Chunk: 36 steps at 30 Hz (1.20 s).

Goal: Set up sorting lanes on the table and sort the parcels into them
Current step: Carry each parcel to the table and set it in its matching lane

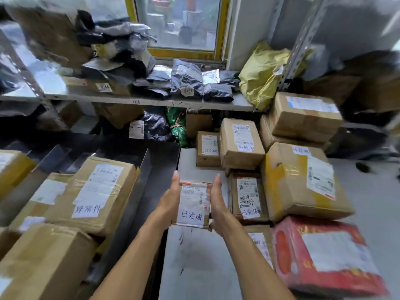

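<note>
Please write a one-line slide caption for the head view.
Both hands press a small labelled parcel between flat palms above the table.

Soft daylight comes through the window (179, 22), the shelf (49, 83) glares, and the bowed edges smear with blur.

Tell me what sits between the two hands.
Head view: a small brown cardboard parcel with white labels, pressed between left hand and right hand.
</note>
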Tool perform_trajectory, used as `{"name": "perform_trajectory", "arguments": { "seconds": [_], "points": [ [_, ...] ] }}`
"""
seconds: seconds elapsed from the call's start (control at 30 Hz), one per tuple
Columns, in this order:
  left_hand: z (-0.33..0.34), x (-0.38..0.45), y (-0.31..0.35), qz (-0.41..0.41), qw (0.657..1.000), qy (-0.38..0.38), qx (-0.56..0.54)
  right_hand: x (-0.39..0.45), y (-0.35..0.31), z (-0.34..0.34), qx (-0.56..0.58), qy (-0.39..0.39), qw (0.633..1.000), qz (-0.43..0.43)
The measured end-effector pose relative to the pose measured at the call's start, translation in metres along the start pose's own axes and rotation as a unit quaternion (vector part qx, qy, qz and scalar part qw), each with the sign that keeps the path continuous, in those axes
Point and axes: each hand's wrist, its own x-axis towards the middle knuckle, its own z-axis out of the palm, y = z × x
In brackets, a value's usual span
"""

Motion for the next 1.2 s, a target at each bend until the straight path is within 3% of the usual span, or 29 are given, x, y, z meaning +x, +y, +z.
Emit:
{"name": "perform_trajectory", "arguments": {
  "seconds": [0.27, 0.63, 0.93, 1.07, 1.2],
  "points": [
    [0.011, -0.103, 0.026, 0.096, 0.991, -0.093, 0.026, -0.124, 0.014, 0.021, 0.128, 0.067, 0.979, -0.146],
    [0.105, -0.21, 0.057, 0.245, 0.934, -0.234, 0.118, -0.272, 0.029, -0.029, 0.132, 0.234, 0.926, -0.266],
    [0.271, -0.279, 0.034, 0.236, 0.892, -0.348, 0.165, -0.381, 0.092, -0.138, 0.19, 0.375, 0.868, -0.265],
    [0.359, -0.299, 0.001, 0.188, 0.886, -0.391, 0.162, -0.416, 0.134, -0.213, 0.231, 0.401, 0.843, -0.273],
    [0.446, -0.317, -0.023, 0.2, 0.869, -0.408, 0.196, -0.447, 0.17, -0.292, 0.271, 0.4, 0.825, -0.294]
  ]
}}
